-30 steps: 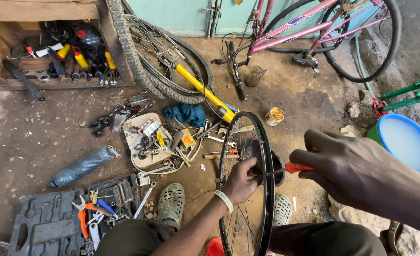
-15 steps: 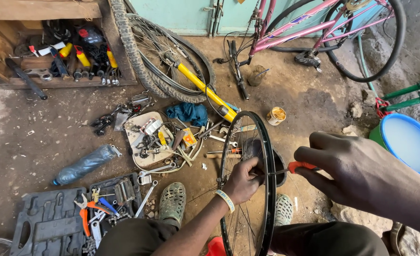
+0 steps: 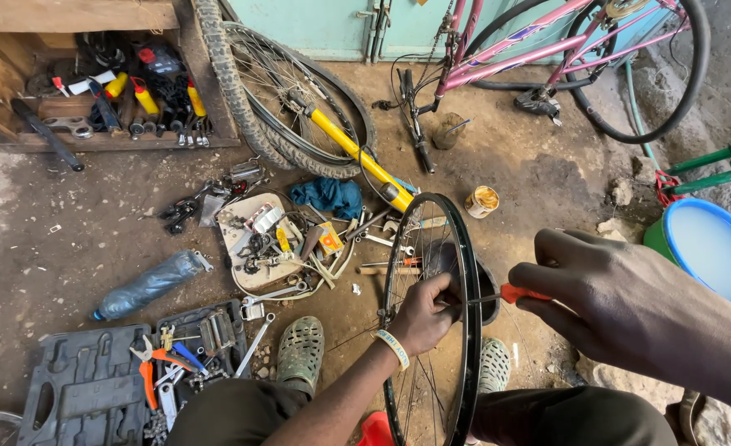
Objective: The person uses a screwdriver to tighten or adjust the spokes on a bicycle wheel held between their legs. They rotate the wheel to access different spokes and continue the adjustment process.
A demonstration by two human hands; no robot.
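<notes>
Rim gripped upright, screwdriver applied from the right

The rim [image 3: 428, 314] is stood on edge between the knees — its plane runs away from the viewer. The left hand [image 3: 422, 314] is closed around its near side. The right hand [image 3: 621, 297], closed on a screwdriver [image 3: 510, 294], is held level, tip directed left at the rim.

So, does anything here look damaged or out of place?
Nothing looks damaged. The left hand steadies the upright black wheel rim; the right hand holds a red-handled screwdriver to it. Loose tools lie scattered on the dirt floor.
</notes>
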